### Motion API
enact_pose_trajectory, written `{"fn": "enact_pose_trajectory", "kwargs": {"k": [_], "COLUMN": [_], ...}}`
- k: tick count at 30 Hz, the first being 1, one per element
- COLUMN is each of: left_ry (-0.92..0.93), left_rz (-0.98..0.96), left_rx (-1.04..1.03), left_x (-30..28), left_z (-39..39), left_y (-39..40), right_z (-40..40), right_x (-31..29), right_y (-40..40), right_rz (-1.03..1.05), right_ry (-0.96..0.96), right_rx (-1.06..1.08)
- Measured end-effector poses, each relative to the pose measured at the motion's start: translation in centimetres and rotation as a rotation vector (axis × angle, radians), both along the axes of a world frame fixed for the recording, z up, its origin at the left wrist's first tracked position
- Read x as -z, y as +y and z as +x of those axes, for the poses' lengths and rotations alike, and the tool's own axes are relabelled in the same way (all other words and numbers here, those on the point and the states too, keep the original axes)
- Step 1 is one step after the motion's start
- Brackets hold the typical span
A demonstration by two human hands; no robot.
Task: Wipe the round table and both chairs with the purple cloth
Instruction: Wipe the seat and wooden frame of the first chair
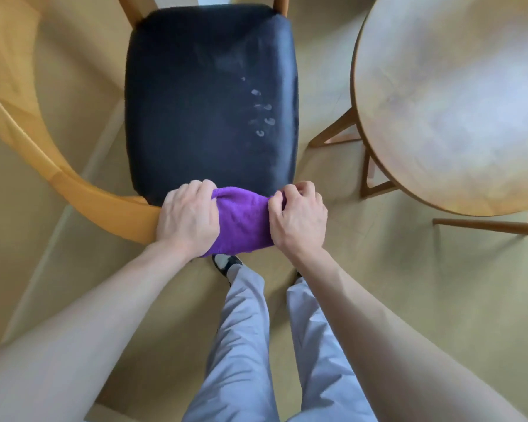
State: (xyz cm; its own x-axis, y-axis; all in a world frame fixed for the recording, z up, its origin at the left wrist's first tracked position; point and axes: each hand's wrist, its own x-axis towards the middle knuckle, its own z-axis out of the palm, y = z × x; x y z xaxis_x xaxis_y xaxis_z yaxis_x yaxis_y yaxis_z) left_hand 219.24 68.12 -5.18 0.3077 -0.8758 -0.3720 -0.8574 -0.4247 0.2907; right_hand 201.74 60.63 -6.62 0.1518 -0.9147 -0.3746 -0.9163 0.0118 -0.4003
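Both hands are clamped on the purple cloth point(241, 220) at the near edge of the chair seat point(211, 102), left hand point(188, 216) curled over one end, right hand point(299, 216) pinching the other with fingers bunched. That looks like stretching it taut for a broad pass up the dark cushion, where pale smudges point(262, 114) wait toward the right edge. Off to the right, well apart, stands the round counter point(451, 95).

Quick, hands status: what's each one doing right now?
Left hand: curled round the left end of the cloth, at the near edge of the chair seat.
Right hand: pinching the cloth's right end.
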Motion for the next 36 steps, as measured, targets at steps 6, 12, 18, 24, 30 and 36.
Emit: {"fn": "enact_pose_trajectory", "kwargs": {"k": [6,12,18,24,30,36], "left_ry": [0.068,0.089,0.073,0.099,0.034,-0.059], "left_rz": [-0.001,-0.027,-0.047,-0.089,-0.072,-0.069], "left_rx": [0.118,0.083,0.037,0.061,0.189,0.102], "left_x": [0.2,0.4,0.7,0.5,0.6,1.1], "left_z": [0.7,0.7,0.7,1.0,7.6,8.3], "left_y": [-0.9,-0.6,-0.4,-0.1,2.4,2.6], "right_z": [1.2,2.5,2.8,2.4,1.2,1.3], "right_x": [0.3,0.1,-1.8,-1.6,0.0,0.1], "right_y": [-1.4,-4.4,-2.5,2.3,-0.1,0.2], "right_rz": [-0.011,0.201,-0.113,0.220,-0.035,-0.219], "right_ry": [0.168,0.267,0.090,-0.139,0.117,0.081], "right_rx": [-0.221,-0.488,0.259,0.625,0.030,-0.497]}}
